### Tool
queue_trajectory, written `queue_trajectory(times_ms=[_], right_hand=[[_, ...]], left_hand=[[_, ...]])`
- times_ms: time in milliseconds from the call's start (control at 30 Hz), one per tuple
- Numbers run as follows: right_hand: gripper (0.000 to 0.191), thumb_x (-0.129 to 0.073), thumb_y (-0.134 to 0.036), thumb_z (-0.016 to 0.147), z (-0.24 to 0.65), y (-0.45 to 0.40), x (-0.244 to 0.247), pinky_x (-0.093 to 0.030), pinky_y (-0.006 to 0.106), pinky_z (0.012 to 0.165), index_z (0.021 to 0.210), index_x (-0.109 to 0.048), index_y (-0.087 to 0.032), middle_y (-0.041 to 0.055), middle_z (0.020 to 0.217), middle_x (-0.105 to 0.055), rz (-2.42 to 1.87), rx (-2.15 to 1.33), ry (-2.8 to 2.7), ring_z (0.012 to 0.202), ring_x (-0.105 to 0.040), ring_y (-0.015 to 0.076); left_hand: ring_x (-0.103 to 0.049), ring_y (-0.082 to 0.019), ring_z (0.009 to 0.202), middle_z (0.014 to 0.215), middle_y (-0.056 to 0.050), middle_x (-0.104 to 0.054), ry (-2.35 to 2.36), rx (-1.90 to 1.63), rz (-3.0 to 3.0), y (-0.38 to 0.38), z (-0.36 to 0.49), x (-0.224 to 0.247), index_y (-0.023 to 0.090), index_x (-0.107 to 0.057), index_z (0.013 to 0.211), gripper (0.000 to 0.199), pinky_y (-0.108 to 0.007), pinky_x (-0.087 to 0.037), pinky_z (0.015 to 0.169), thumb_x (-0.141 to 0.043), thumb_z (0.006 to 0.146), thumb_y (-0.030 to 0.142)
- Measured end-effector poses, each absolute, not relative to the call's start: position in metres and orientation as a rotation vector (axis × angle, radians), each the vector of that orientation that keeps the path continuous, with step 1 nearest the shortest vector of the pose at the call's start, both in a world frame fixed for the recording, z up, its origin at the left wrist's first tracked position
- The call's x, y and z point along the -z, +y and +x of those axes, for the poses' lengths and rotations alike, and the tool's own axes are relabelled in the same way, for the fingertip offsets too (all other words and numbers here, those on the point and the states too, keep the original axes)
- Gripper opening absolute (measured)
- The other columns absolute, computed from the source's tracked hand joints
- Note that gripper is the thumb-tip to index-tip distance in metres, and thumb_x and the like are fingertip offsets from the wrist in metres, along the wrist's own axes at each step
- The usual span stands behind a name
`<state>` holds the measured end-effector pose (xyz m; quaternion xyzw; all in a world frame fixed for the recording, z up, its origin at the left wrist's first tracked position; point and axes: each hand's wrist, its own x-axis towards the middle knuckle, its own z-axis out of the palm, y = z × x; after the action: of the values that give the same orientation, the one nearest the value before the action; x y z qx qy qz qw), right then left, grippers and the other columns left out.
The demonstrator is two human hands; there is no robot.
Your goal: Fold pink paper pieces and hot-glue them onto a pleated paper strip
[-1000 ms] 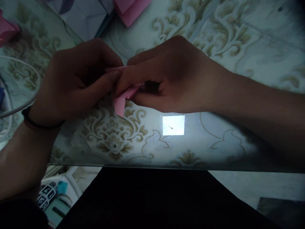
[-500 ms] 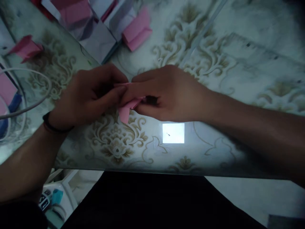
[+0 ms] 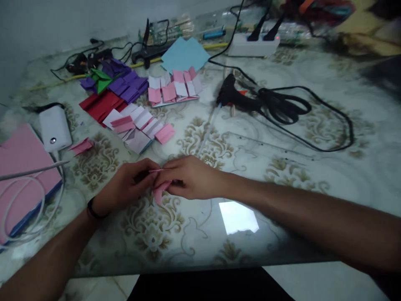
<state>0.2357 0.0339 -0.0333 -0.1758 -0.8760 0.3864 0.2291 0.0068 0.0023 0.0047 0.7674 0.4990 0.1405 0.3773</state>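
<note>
Between my two hands is a small folded piece of pink paper [image 3: 160, 193], held above the patterned tabletop. My left hand [image 3: 131, 182] pinches its left side with thumb and fingers. From the right, my right hand [image 3: 191, 179] grips the same paper, its fingers covering most of it; only a flap below and a thin edge above show. Beyond the hands lie folded white and pink paper pieces [image 3: 138, 140], with another such group [image 3: 175, 93] farther back. A small folded pink paper [image 3: 82, 146] rests alone to the left.
Red folded paper [image 3: 102, 108] and purple folded paper [image 3: 130, 85] lie behind, near light blue sheets [image 3: 184, 55]. A black glue gun [image 3: 236, 96] with coiled cord sits right of centre. A white power strip [image 3: 254, 45] is at the back. Leftward are a white device [image 3: 55, 127] and pink sheets [image 3: 26, 167].
The camera view has tilted up, bringing the back of the table into sight. Both hands still hold the folded pink paper in much the same grip.
</note>
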Motion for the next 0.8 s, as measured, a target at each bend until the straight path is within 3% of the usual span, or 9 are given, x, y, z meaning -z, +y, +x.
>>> queue_trajectory(times_ms=[233,800], right_hand=[[0.022,-0.058,-0.017,0.09,0.2362,0.0342,0.0319,-0.047,0.023,0.077,0.102,-0.076,-0.021,0.0015,0.097,-0.073,-0.471,-1.062,-2.403,0.084,-0.067,0.0122],[0.019,-0.062,-0.015,0.088,0.2347,0.0337,0.0339,-0.046,0.02,0.074,0.099,-0.077,-0.02,0.0006,0.093,-0.073,-0.457,-1.033,-2.358,0.08,-0.066,0.0107]], left_hand=[[-0.062,-0.01,0.072,0.084,0.001,-0.073,1.275,-0.337,1.942,0.0024,0.0062,-0.0047,0.018,-0.069,0.1,0.026,-0.02,-0.044,0.064,-0.052,0.099,0.038],[-0.058,-0.008,0.07,0.084,0.001,-0.071,1.309,-0.314,1.918,0.0014,0.0052,-0.0023,0.017,-0.069,0.101,0.029,-0.019,-0.042,0.064,-0.052,0.099,0.041]])
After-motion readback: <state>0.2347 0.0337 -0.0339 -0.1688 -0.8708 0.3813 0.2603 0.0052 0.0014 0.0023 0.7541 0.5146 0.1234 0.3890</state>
